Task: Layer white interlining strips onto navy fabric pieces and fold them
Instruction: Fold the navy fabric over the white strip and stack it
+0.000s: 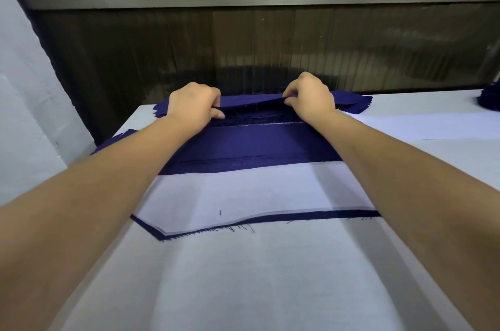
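A stack of navy fabric pieces (pixel 349 101) lies along the far edge of the white table (pixel 243 276). My left hand (pixel 193 106) and my right hand (pixel 311 97) each pinch the near edge of the top navy piece (pixel 251 100) and lift it a little off the stack. Closer to me a folded navy fabric piece (pixel 249 146) lies flat. In front of it a white interlining strip (pixel 243 195) rests on another navy piece, whose dark border (pixel 311 215) shows along the near edge.
A long white interlining strip (pixel 433 125) stretches to the right across the table. More navy fabric (pixel 489 99) sits at the far right edge. A dark slatted panel (pixel 257 46) rises behind the table. A white board (pixel 24 114) leans at the left.
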`<state>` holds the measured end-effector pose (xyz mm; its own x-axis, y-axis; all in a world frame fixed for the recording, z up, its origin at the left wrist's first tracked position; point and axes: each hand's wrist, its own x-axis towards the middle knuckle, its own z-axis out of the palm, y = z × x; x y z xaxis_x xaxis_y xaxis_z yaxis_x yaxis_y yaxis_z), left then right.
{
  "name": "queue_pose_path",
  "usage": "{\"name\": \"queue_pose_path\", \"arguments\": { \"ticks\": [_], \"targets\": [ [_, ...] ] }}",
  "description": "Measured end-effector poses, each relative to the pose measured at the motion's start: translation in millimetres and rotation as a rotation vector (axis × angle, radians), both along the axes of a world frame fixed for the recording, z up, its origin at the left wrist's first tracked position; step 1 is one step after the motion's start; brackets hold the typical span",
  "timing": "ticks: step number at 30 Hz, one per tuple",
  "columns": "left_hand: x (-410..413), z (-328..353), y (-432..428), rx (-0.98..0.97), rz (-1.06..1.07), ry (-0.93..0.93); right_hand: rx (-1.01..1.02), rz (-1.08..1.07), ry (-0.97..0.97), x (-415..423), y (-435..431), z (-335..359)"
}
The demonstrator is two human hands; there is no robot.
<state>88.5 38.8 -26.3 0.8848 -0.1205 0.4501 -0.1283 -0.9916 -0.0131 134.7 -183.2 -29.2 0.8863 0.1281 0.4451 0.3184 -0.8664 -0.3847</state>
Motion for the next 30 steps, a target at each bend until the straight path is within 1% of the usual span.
{"name": "queue_pose_path", "arguments": {
  "ticks": [2, 5, 7, 10, 14, 17, 22, 26, 30],
  "targets": [
    [-2.5, -2.3, 1.9, -0.063, -0.008, -0.016, -0.059, -0.057, 0.017, 1.9, -0.1, -0.3],
    [-9.1, -6.5, 9.6, -0.139, -0.042, -0.076, -0.169, -0.177, 0.142, 6.6, -3.1, -1.0],
    [-13.0, -8.7, 15.4, -0.142, -0.040, -0.094, -0.171, -0.246, 0.167, 8.0, -6.8, -1.1],
    [-17.5, -11.2, 21.7, -0.148, 0.021, -0.067, -0.091, -0.279, 0.128, 10.5, -12.0, 1.1],
    [-24.5, -10.6, 22.3, -0.189, 0.119, -0.059, 0.127, -0.161, 0.037, 8.7, -18.9, 6.5],
    [-32.9, -10.4, 22.6, -0.225, 0.179, -0.061, 0.210, -0.083, -0.036, -1.3, -25.7, 8.6],
    [-54.4, -14.5, 24.1, -0.284, 0.165, -0.062, 0.209, 0.004, -0.085, -27.9, -41.4, 9.5],
    [-71.8, -14.6, 26.9, -0.342, 0.042, -0.047, 0.200, 0.039, -0.047, -51.6, -56.7, 6.4],
    [-91.4, -13.5, 28.6, -0.418, 0.007, -0.029, 0.177, 0.046, 0.001, -75.7, -70.6, 4.2]
  ]
}}
